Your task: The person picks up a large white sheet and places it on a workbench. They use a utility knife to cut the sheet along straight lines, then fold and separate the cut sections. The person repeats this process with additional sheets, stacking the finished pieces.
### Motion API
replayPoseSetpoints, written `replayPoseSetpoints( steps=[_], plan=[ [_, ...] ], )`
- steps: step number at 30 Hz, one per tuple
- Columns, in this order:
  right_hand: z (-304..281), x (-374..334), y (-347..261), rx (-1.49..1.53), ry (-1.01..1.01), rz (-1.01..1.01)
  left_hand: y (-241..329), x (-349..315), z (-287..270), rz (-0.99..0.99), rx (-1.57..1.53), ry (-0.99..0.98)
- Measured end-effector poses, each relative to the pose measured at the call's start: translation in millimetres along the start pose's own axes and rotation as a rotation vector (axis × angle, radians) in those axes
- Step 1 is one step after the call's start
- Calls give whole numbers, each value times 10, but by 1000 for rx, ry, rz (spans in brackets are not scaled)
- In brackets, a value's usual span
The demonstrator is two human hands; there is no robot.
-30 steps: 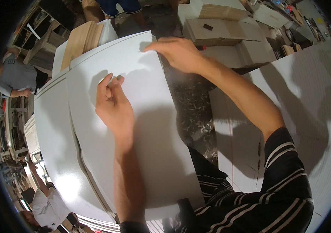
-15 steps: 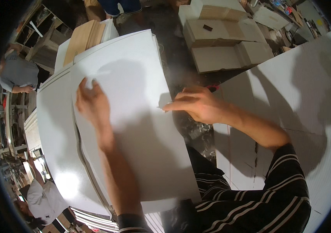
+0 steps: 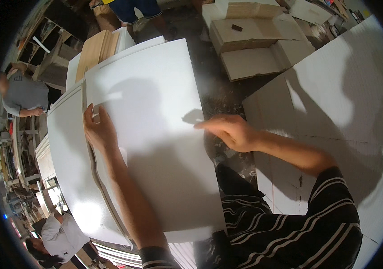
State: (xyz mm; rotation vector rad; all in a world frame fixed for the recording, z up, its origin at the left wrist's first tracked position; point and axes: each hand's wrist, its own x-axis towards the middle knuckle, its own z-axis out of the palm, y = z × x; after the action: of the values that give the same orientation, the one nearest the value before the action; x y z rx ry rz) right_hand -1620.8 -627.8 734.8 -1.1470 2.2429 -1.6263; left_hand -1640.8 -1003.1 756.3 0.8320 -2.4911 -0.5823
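Top white board [image 3: 155, 134] lying long axis away from body on the stack — left hand [image 3: 99, 130] flat, open, at its left edge, right hand [image 3: 231, 132] open, fingertips touching the right edge — both holding nothing.

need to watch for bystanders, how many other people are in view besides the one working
3. A person in a grey shirt at far left, a person in a white shirt at lower left, and a person in blue shorts at top. Others may be hidden.

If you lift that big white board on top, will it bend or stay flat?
The top white board probably stays mostly flat: it lies straight on the stack, edges unsagging. It looks thin and wide, so it may flex slightly. Its smooth face might slide under the left hand and right hand.
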Motion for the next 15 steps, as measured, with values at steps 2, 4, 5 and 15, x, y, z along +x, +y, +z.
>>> replayPoseSetpoints(
  steps=[2, 4, 5, 15],
  plan=[
    [-142, -5, 72, -21, 62, 107, 143, -97, 44, 66, 136, 59],
    [-293, 242, 298, 2, 298, 109, 393, -197, 140, 207, 340, 146],
    [-382, 425, 439, -83, 366, 104, 523, -256, 169, 278, 143, 29],
    [-401, 1576, 1313, -169, 485, 13, 956, -663, 548, 570, -43, -131]
  ],
)
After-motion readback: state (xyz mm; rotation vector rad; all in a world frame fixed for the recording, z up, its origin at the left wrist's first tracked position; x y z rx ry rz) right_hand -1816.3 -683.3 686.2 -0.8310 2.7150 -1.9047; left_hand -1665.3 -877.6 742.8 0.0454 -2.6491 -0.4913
